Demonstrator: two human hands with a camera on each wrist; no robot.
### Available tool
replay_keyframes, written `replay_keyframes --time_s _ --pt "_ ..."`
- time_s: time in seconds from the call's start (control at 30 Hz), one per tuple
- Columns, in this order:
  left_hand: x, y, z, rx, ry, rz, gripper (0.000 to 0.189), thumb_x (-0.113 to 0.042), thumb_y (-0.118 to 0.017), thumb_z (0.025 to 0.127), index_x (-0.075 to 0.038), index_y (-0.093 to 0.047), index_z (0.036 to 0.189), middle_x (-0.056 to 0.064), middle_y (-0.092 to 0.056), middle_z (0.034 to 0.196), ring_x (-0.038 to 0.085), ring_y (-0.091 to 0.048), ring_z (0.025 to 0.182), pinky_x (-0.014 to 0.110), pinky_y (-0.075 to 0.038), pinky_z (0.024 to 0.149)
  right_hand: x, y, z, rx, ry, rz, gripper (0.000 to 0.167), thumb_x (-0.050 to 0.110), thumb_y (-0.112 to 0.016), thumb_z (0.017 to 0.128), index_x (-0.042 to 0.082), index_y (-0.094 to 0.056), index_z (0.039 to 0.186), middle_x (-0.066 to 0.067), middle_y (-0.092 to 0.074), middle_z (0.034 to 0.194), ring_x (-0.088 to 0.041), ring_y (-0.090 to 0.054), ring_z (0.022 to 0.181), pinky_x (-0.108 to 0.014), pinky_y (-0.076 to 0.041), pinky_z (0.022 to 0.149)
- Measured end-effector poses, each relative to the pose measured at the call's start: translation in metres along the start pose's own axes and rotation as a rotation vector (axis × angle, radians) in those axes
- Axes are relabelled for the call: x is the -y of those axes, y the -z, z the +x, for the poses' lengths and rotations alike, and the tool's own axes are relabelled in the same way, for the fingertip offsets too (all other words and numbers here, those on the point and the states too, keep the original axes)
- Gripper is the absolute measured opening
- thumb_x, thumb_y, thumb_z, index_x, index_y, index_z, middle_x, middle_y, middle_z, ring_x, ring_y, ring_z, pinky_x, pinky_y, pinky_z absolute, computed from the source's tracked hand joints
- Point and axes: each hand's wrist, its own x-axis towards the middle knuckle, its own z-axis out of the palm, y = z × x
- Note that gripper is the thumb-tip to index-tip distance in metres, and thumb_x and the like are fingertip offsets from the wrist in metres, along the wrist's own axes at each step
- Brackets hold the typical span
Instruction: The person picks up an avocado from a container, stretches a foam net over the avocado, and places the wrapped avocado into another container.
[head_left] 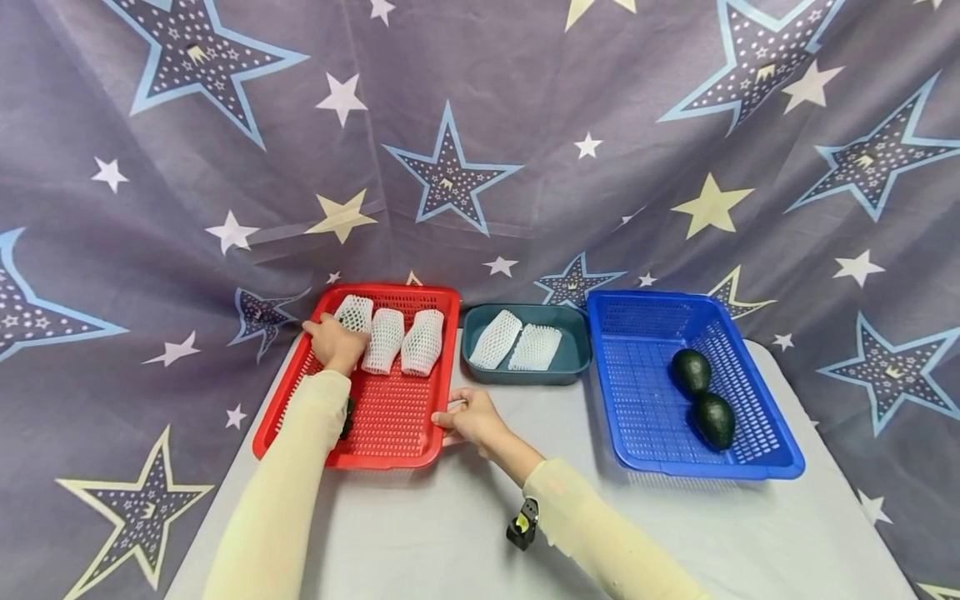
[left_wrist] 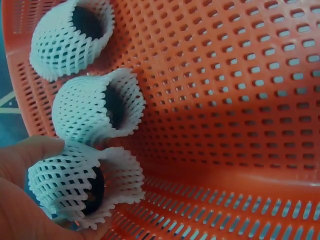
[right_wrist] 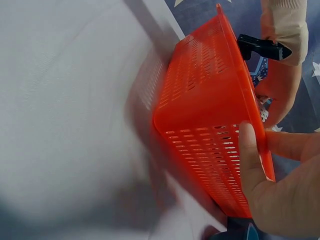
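left hand [head_left: 335, 342] seemingly grips netted fruit [left_wrist: 67, 182]; right hand [head_left: 477, 421] pinches red basket [head_left: 393, 421]

Long pale-yellow sleeves [head_left: 273, 483] leave the hands [head_left: 478, 421] bare, each bearing a black wrist device [head_left: 521, 525].

The red basket [head_left: 390, 429], a rectangular plastic one with perforated walls and floor, stood at the left of the tabletop [head_left: 480, 517]. Across its far end, side by side, lay the left netted fruit [head_left: 356, 312], in the far left corner, the middle netted fruit [head_left: 385, 340], just beside it, and the right netted fruit [head_left: 423, 342], near the right wall. Each wore a white foam mesh sleeve, its open end facing near and showing dark skin inside
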Motion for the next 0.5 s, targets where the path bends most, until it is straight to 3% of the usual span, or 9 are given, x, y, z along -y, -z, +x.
replay_keyframes --time_s 0.17,0.33,0.5 --pt "-0.002 -0.0035 0.0001 0.016 0.002 -0.023 0.082 -0.021 -0.078 0.077 0.01 -0.037 0.141 0.036 -0.046 0.139 0.054 -0.053 0.123 0.058 -0.045 0.109 -0.0006 0.0004 0.0003 -0.002 0.008 0.001 0.031 -0.007 -0.069 0.09 -0.012 -0.056 0.118 -0.009 -0.066 0.075 -0.01 -0.064 0.053 -0.028 -0.06 0.055" --pt "-0.0026 -0.002 -0.0024 -0.004 0.036 -0.057 0.079 -0.024 -0.079 0.079 0.008 -0.037 0.138 0.038 -0.057 0.131 0.053 -0.057 0.121 0.058 -0.046 0.106 -0.0009 0.0 0.0011 -0.006 0.011 -0.003 0.029 -0.007 -0.069 0.09 -0.011 -0.057 0.116 -0.009 -0.066 0.075 -0.01 -0.064 0.053 -0.027 -0.06 0.054" --pt "0.0014 0.0019 -0.0034 0.022 0.052 -0.044 0.072 -0.029 -0.075 0.085 0.013 -0.046 0.136 0.039 -0.051 0.134 0.054 -0.055 0.121 0.058 -0.046 0.106 -0.0014 -0.0007 0.0012 -0.007 0.011 0.0 0.029 -0.008 -0.069 0.09 -0.011 -0.057 0.116 -0.005 -0.064 0.072 -0.009 -0.064 0.053 -0.028 -0.06 0.055"
